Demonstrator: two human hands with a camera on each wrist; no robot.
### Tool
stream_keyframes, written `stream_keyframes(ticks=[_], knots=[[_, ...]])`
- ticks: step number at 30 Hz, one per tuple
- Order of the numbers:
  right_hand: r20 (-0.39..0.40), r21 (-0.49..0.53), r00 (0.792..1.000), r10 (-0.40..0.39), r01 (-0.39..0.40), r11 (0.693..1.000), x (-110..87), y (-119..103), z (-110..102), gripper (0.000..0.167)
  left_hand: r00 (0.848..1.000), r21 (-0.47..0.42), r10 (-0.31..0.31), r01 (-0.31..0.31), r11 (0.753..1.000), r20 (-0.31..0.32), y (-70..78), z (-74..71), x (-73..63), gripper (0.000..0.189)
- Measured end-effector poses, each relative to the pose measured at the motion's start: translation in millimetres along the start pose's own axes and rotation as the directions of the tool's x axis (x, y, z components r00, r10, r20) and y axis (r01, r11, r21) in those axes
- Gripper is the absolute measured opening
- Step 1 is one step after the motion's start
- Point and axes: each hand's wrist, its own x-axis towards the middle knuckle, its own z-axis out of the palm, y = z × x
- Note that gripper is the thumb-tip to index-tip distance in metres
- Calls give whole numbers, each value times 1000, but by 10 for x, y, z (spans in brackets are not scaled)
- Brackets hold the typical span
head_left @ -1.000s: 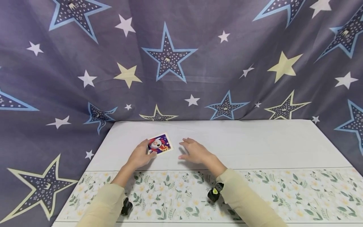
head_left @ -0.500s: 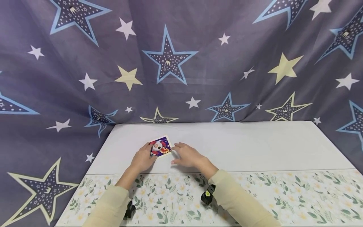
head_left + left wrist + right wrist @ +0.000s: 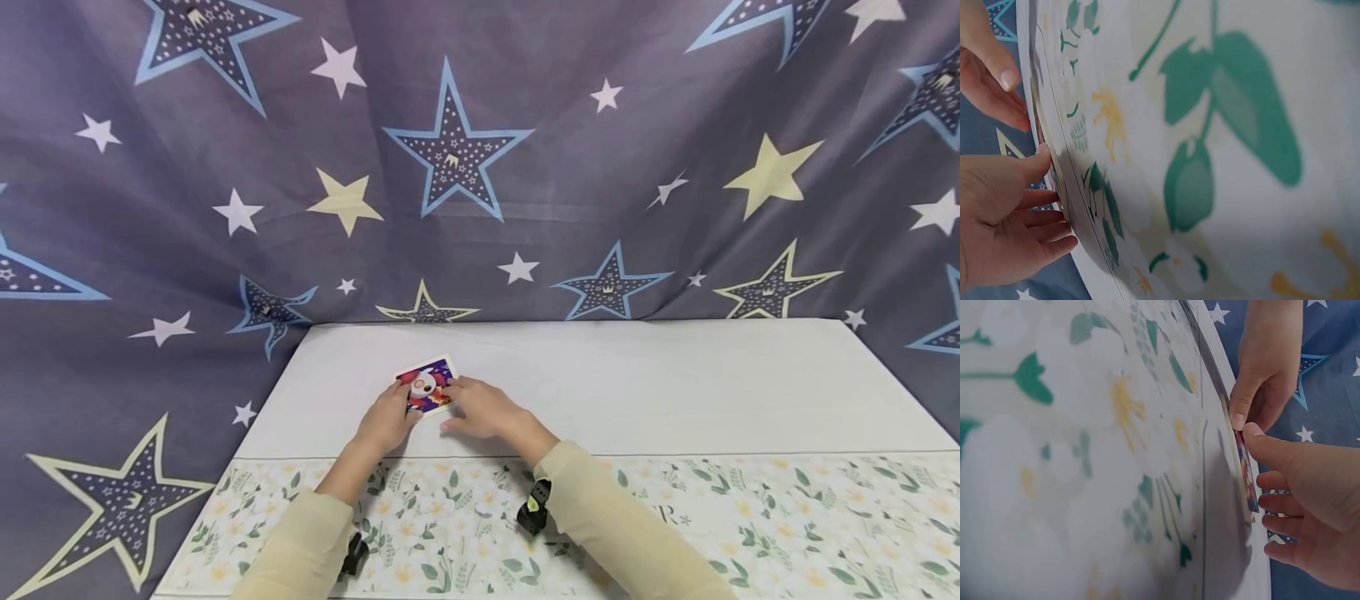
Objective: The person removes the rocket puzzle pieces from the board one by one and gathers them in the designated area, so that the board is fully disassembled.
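A small square picture card [image 3: 423,385] with a pale border lies on the white table. It shows a cartoon figure in red and white on purple. My left hand [image 3: 385,421] rests at its left side, fingers over the left edge and thumb at the near edge. From the right, my right hand [image 3: 486,408] reaches the card with its fingertips on the right part; its thumb stays off to the near side. In the right wrist view the card [image 3: 1246,478] appears edge-on, beside relaxed fingers [image 3: 1282,505]. The left wrist view shows the left hand's fingers [image 3: 1044,232] loosely extended at the card.
The table [image 3: 675,383] has a white far part and a flower-printed strip [image 3: 750,508] along its near side. Behind it hangs a dark curtain [image 3: 570,192] with stars. Each forearm wears a black wrist device [image 3: 534,508].
My right hand has moved left from beside the card until its fingertips reach the card's right part. The left hand has stayed at the left edge. The camera view has shifted slightly.
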Motion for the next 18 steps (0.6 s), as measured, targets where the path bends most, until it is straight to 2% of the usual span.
stream_keyframes(ticks=[7,18], knots=[[16,-12,1000,21,-21,1000,97,-16,66,64,1000,-42,-11,11,999,-5,34,-6,15,62],[16,-31,999,46,-46,998,255,-3,104,58,1000,-55,-27,27,998,4,38,-34,18,60]])
